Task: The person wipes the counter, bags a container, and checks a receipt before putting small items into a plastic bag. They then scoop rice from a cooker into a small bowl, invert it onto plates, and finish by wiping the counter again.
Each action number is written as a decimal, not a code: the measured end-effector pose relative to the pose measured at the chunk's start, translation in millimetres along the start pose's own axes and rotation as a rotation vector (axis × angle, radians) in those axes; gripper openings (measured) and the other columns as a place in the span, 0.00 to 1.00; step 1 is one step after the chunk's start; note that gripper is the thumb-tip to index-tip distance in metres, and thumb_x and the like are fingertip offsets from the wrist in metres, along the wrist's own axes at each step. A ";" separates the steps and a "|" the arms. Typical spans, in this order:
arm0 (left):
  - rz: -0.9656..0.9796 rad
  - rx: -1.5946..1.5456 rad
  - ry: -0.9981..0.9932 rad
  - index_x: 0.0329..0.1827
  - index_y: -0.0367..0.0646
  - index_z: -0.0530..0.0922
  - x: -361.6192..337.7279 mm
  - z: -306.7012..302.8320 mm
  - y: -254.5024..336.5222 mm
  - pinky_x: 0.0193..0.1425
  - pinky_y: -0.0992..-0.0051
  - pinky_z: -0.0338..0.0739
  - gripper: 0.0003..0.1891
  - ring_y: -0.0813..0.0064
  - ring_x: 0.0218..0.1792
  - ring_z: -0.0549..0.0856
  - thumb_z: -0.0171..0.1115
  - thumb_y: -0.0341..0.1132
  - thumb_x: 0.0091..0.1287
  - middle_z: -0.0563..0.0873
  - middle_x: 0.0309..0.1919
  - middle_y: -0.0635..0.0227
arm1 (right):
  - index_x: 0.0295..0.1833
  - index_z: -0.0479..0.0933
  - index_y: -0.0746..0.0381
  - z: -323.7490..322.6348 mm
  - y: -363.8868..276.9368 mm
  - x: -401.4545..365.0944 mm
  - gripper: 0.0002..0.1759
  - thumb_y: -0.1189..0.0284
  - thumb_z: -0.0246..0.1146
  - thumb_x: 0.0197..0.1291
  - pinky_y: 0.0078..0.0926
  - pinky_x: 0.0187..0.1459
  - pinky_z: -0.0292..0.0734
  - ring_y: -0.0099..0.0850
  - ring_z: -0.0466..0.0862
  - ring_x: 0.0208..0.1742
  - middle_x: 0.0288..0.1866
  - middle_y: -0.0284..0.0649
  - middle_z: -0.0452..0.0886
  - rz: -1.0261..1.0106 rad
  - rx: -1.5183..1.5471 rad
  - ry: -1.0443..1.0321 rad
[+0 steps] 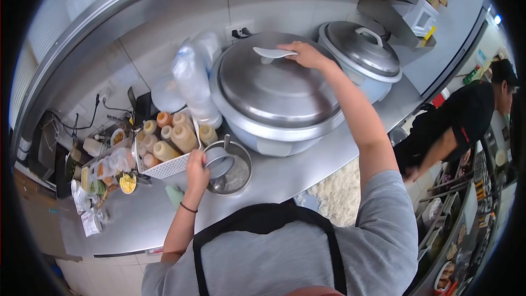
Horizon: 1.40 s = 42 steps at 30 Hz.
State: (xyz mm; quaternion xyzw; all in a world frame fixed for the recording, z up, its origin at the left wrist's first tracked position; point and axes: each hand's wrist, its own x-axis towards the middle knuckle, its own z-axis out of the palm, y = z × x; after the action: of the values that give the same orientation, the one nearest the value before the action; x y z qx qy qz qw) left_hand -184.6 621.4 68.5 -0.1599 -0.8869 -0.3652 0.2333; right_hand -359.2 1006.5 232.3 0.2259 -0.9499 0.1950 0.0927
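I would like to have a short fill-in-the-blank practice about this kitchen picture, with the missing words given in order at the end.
The left grip holds a small metal cup over a round metal bowl.
Squeeze bottles stand together in a white ____.
The right grip is at the white handle on the larger cooker's steel ____.
The apron over the grey shirt is ____ in colour.
Missing words: basket; lid; black.
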 end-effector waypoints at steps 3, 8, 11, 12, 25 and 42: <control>-0.058 -0.047 -0.010 0.22 0.39 0.62 1.2 3.6 -8.2 0.29 0.66 0.63 0.12 0.55 0.24 0.69 0.48 0.13 0.37 0.66 0.20 0.56 | 0.57 0.72 0.47 4.1 -13.8 -5.6 0.21 0.73 0.56 0.57 0.36 0.51 0.67 0.43 0.73 0.49 0.42 0.46 0.75 0.052 -0.029 0.103; -0.132 -0.027 0.009 0.22 0.39 0.61 4.7 -6.0 -15.7 0.30 0.70 0.65 0.12 0.58 0.24 0.69 0.50 0.13 0.38 0.67 0.19 0.58 | 0.56 0.73 0.48 -22.1 -2.6 -1.7 0.24 0.80 0.54 0.52 0.36 0.50 0.70 0.43 0.74 0.48 0.42 0.45 0.76 0.011 -0.222 0.267; -0.265 -0.062 -0.010 0.22 0.39 0.62 0.4 -8.5 -13.6 0.30 0.72 0.65 0.11 0.61 0.24 0.70 0.51 0.14 0.39 0.70 0.20 0.59 | 0.56 0.73 0.49 -71.6 23.3 -1.5 0.28 0.83 0.52 0.48 0.38 0.50 0.72 0.46 0.75 0.49 0.45 0.46 0.77 0.016 -0.412 0.390; -0.319 -0.091 -0.004 0.22 0.39 0.62 0.7 -7.4 -14.0 0.31 0.73 0.65 0.11 0.63 0.24 0.70 0.52 0.15 0.40 0.71 0.21 0.59 | 0.56 0.72 0.48 -80.3 59.0 4.4 0.28 0.82 0.52 0.48 0.39 0.49 0.73 0.46 0.76 0.48 0.46 0.47 0.77 0.018 -0.484 0.458; -0.381 -0.049 -0.067 0.23 0.40 0.62 18.1 13.0 7.9 0.28 0.78 0.65 0.12 0.73 0.25 0.72 0.52 0.14 0.42 0.73 0.24 0.65 | 0.53 0.75 0.46 -123.2 287.0 -7.9 0.18 0.64 0.59 0.55 0.38 0.51 0.72 0.44 0.77 0.50 0.48 0.46 0.78 0.626 -0.448 0.433; -0.311 -0.072 -0.107 0.23 0.41 0.60 15.8 16.2 0.2 0.27 0.81 0.62 0.13 0.77 0.23 0.67 0.53 0.14 0.43 0.67 0.20 0.67 | 0.42 0.76 0.53 1.0 76.0 17.5 0.10 0.63 0.57 0.55 0.37 0.45 0.63 0.34 0.81 0.40 0.33 0.38 0.81 -0.094 -0.684 0.198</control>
State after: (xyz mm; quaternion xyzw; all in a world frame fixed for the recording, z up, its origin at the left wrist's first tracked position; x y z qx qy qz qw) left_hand -202.5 635.0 66.9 -0.0484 -0.8984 -0.4196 0.1204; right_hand -410.1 1061.6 211.0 0.2053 -0.9352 -0.1175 0.2636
